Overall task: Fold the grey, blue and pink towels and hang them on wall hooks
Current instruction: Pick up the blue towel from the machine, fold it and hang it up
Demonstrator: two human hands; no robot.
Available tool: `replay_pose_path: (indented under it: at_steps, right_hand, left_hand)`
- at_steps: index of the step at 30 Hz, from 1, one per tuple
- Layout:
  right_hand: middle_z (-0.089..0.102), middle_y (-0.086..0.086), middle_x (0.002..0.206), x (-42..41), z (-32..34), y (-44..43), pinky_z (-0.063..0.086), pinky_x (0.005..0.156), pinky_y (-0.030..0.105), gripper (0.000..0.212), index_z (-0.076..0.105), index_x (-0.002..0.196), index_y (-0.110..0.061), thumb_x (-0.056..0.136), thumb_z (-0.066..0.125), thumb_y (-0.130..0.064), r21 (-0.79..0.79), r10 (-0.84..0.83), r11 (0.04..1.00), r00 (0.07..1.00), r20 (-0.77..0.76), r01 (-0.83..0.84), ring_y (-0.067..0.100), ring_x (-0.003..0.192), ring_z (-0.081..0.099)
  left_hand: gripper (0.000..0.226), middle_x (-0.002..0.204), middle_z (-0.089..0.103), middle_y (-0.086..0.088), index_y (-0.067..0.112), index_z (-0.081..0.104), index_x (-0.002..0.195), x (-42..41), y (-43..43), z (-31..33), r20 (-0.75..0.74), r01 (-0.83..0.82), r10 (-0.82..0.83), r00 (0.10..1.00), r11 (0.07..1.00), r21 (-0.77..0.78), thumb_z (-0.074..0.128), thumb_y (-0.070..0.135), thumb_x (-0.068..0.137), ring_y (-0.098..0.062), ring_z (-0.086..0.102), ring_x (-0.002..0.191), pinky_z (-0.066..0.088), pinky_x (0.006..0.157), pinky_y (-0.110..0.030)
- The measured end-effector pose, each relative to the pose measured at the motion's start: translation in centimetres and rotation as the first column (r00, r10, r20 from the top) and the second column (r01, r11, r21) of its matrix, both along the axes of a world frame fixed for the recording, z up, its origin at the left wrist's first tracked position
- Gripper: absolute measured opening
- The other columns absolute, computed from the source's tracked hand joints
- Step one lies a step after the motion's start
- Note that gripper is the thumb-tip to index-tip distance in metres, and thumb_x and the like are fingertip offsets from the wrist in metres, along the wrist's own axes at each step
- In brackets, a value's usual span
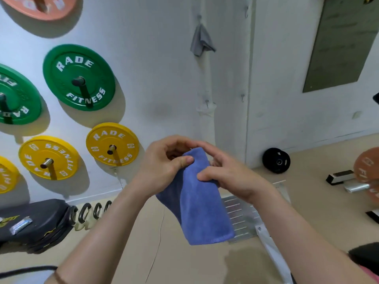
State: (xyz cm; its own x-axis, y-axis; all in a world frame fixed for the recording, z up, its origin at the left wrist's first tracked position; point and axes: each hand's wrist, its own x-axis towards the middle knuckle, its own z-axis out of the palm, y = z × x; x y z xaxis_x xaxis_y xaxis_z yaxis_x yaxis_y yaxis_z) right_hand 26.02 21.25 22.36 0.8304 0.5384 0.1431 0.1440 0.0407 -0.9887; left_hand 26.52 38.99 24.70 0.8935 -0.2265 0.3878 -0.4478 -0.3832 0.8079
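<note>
Above the blue towel we see bare wall up to two lower hooks, seemingly free. The grey towel fills an upper hook; plates crowd the wall leftward.

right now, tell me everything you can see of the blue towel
The blue towel looks like soft, fuzzy cloth, folded into a narrow band. It hangs in mid-air, its lower end slanting down to the right. The left hand pinches its top, thumb in front; the right hand pinches its right edge just below.
</note>
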Motion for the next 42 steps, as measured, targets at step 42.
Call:
replay_pose_path:
  at_steps: [42]
  right_hand:
    - [0.060,-0.002,0.071,70.8,-5.1,-3.8,0.047,0.064,0.024,0.007,0.064,0.081,-0.012,0.086,0.068,-0.012,-0.428,-0.339,0.851,0.941,-0.006,0.304,0.006,0.068,0.054]
  left_hand:
    - [0.007,0.072,0.067,0.007,0.017,0.073,0.085,72.0,-2.9,-8.0,-0.338,0.162,-0.115,0.934,0.980,0.114,0.066,0.019,0.086,0.005,0.053,0.059,0.041,0.056,-0.010]
